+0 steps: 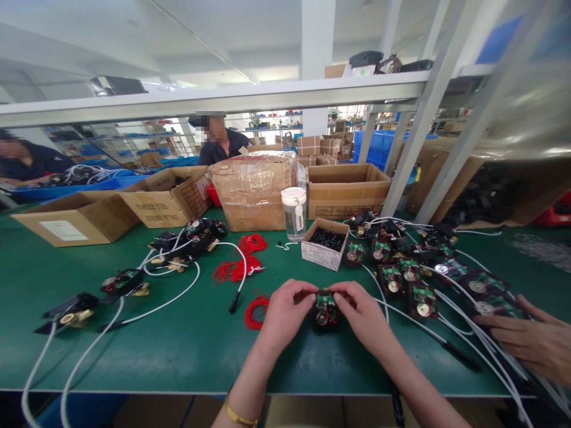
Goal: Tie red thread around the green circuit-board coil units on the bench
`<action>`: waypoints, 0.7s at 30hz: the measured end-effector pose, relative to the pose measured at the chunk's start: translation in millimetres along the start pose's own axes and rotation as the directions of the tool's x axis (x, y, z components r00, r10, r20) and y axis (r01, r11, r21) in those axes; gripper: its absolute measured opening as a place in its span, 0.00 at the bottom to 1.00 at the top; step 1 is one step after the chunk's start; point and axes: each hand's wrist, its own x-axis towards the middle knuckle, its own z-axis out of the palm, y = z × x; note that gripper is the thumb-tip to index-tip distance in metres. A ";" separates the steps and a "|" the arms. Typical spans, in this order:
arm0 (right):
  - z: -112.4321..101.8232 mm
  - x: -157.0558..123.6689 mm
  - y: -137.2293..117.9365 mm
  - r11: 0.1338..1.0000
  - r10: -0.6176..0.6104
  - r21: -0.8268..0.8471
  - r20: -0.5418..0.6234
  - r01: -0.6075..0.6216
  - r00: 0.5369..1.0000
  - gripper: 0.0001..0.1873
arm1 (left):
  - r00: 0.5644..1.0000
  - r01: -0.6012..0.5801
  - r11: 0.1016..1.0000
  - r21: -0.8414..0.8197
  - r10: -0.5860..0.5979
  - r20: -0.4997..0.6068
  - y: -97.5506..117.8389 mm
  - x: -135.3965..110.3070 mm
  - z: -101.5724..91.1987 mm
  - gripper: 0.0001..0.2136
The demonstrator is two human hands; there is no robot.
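In front of me on the green table lies a small black housing with a green circuit board, red wires and a round metal part. My left hand pinches its upper left edge. From the other side, my right hand grips the upper right edge with thumb and fingertips. Bundles of red wire lie just left of my left hand. To the right are several similar circuit-board housings with white cables. A small carton of black parts stands beyond my hands.
Another person's hand touches housings at the right. Assembled units with white cables occupy the left. Behind stand a bottle, cardboard boxes and slanted metal posts. People sit across the table.
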 end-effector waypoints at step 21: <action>7.5 -21.4 16.5 0.997 -0.009 0.076 0.008 0.009 1.000 0.20 | 1.000 0.029 0.984 -0.177 -0.028 0.011 -13.6 -19.5 9.8 0.18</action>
